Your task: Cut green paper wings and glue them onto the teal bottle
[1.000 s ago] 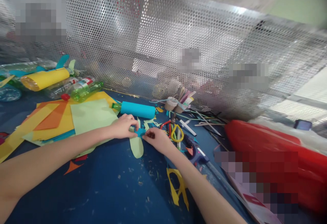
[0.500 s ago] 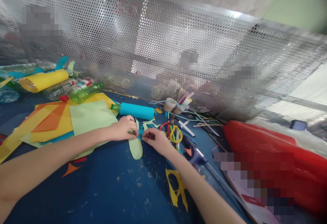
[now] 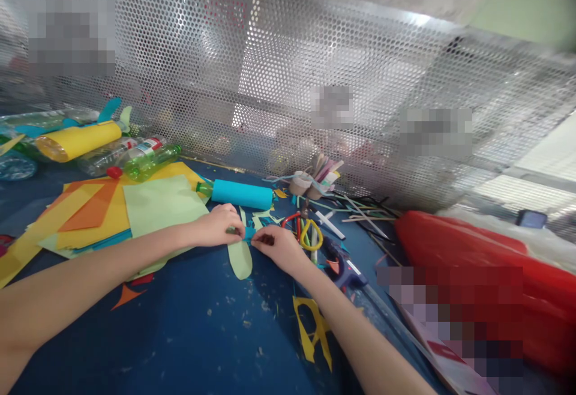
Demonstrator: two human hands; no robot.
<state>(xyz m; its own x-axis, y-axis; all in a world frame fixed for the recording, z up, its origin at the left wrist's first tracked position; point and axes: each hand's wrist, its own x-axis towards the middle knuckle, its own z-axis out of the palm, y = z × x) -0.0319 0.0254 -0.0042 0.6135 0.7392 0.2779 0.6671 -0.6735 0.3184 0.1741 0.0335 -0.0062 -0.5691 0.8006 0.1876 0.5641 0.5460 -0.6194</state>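
Table (image 3: 180,335): blue paper (image 3: 248,234) between left hand (image 3: 220,226), right hand (image 3: 279,247).

No legible text, bottle label (image 3: 148,146) seemingly blurred

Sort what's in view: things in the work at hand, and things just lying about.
Likely in the work:
blue paper, between left hand and right hand
pale green cutout, near them

Likely just lying about:
yellow scrap
orange scrap
red bag
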